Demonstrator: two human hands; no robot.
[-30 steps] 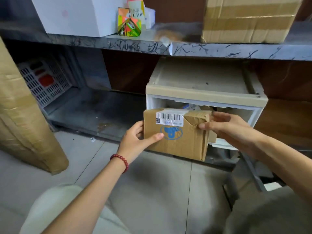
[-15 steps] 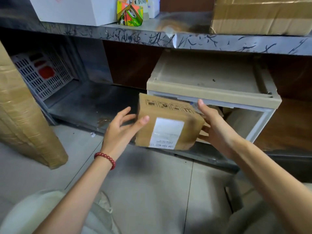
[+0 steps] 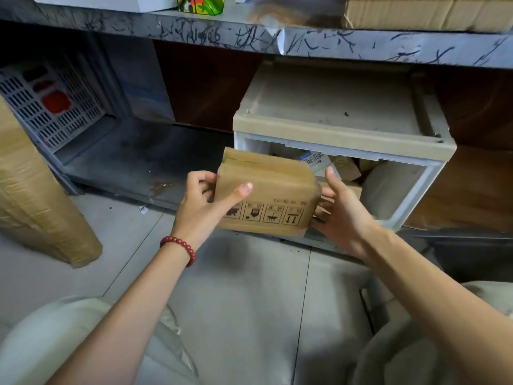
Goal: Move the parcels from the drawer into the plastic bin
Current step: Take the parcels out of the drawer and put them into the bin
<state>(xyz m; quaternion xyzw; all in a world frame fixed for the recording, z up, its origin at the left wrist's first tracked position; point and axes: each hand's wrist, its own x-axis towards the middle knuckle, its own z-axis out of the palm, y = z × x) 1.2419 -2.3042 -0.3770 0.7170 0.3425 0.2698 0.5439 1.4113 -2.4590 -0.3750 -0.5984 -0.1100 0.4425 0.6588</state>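
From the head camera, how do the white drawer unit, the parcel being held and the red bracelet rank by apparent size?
1. drawer unit
2. parcel, though it is nearer the camera, which flatters it
3. red bracelet, clearly smallest

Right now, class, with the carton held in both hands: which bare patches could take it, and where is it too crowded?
Bare: the dark lower shelf between the slotted crate and the drawer unit; the unit's flat top; the floor tiles between the tall taped bundle and the unit. Crowded: the unit's open front, packed with parcels.
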